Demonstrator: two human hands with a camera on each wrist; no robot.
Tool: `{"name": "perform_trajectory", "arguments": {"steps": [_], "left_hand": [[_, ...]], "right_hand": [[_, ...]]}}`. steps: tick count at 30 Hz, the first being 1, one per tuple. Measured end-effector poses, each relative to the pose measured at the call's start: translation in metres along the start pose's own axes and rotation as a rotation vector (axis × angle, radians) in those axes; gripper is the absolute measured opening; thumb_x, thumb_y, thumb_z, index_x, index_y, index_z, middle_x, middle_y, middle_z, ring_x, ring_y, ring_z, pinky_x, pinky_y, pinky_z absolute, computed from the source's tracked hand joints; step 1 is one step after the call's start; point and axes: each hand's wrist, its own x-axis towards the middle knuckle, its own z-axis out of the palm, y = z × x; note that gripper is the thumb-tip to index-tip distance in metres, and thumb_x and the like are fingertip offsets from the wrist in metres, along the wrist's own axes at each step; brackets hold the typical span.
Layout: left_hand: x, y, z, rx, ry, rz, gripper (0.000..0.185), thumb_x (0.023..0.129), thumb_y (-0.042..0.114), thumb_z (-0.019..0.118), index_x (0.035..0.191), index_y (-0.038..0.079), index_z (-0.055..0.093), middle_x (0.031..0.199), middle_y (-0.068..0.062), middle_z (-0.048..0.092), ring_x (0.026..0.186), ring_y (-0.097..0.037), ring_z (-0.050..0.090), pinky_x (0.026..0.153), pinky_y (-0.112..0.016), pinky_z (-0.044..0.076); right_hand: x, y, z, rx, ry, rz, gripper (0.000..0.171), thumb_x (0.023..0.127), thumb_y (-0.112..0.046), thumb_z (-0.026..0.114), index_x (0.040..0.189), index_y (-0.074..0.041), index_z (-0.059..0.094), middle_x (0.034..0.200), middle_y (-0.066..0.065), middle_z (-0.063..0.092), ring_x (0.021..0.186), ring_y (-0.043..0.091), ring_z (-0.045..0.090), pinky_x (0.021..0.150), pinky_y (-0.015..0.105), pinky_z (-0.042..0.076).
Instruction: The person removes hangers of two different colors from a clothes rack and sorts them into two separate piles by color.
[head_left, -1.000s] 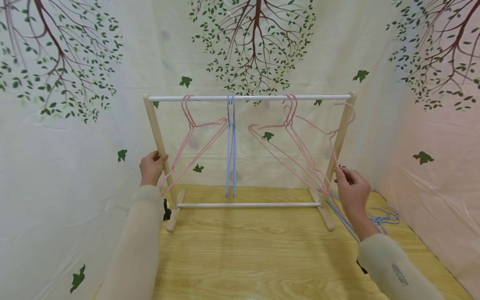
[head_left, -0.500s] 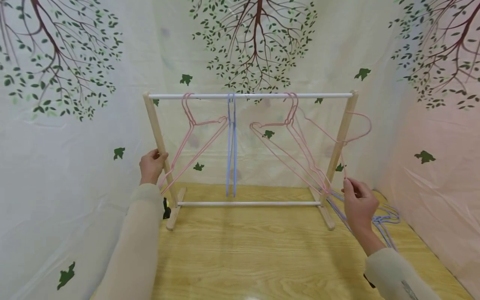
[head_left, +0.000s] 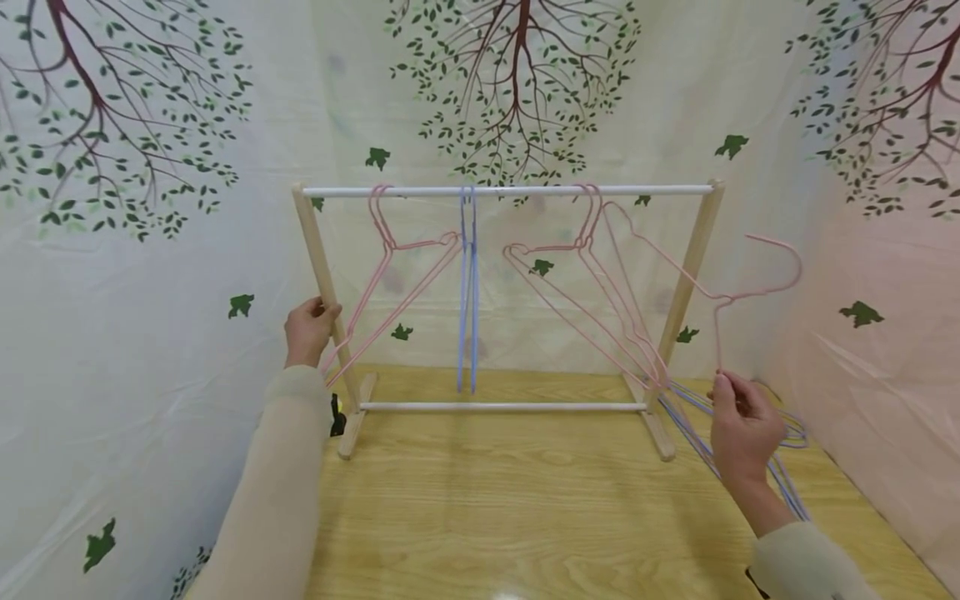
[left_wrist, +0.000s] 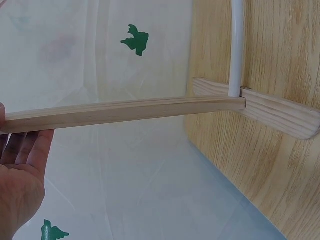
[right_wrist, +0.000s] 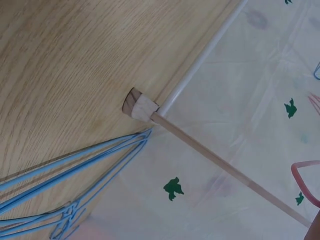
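The pink hanger [head_left: 720, 296] in hand sits at the right of the head view, outside the rack's right post, tilted with its hook curving up toward the right edge of the frame. The right hand [head_left: 742, 429] pinches it low down on the thin wire, fingers curled round it; exactly which part of the frame it has is hard to make out at this size. It looks light and springy, a coated wire that would flex and swing freely, so a hold close to the neck or at a shoulder bend would likely steady it better than one far out along a wire.

Below that hand, a loose bunch of blue hangers [right_wrist: 65, 175] lies flat on the wooden table [head_left: 510, 500], just beside the rack's right foot.

The wooden rack [head_left: 697, 250] stands mid-frame, its white top rail [head_left: 510, 191] carrying a pink hanger on the left [head_left: 390, 267], two blue hangers [head_left: 468, 292] near the middle and several pink hangers on the right [head_left: 592, 283]. The left hand [head_left: 309, 329] grips the left post [left_wrist: 125, 111], fingers wrapped round it.

Behind everything hangs a backdrop [head_left: 150, 167] printed with trees.
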Motion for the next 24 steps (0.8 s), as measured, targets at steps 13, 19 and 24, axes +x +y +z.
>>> {"name": "perform_trajectory", "arguments": {"steps": [13, 19, 24], "left_hand": [[-0.002, 0.004, 0.000, -0.030, -0.003, 0.001, 0.042, 0.101, 0.017, 0.059, 0.139, 0.000, 0.055, 0.127, -0.024, 0.062, 0.103, -0.029, 0.061, 0.071, -0.016, 0.048], [-0.002, 0.004, -0.001, -0.025, -0.019, -0.014, 0.044, 0.102, 0.019, 0.057, 0.141, 0.000, 0.053, 0.131, -0.024, 0.060, 0.112, -0.034, 0.060, 0.080, -0.023, 0.051], [0.001, 0.002, 0.001, -0.038, -0.022, -0.015, 0.044, 0.102, 0.020, 0.058, 0.141, -0.001, 0.053, 0.132, -0.025, 0.059, 0.114, -0.035, 0.059, 0.086, -0.028, 0.053]], "right_hand": [[-0.001, 0.010, -0.010, 0.229, 0.057, -0.071, 0.016, 0.086, 0.011, 0.065, 0.089, 0.027, 0.064, 0.080, 0.001, 0.071, 0.065, 0.004, 0.064, 0.062, 0.013, 0.051], [-0.001, 0.003, -0.016, 0.280, 0.080, -0.103, 0.016, 0.085, 0.013, 0.065, 0.089, 0.028, 0.064, 0.076, 0.001, 0.072, 0.063, 0.003, 0.064, 0.060, 0.012, 0.051], [0.002, -0.006, -0.015, 0.447, 0.090, -0.120, 0.015, 0.082, 0.017, 0.064, 0.087, 0.031, 0.060, 0.075, 0.010, 0.071, 0.061, 0.008, 0.065, 0.060, 0.015, 0.052]]}}
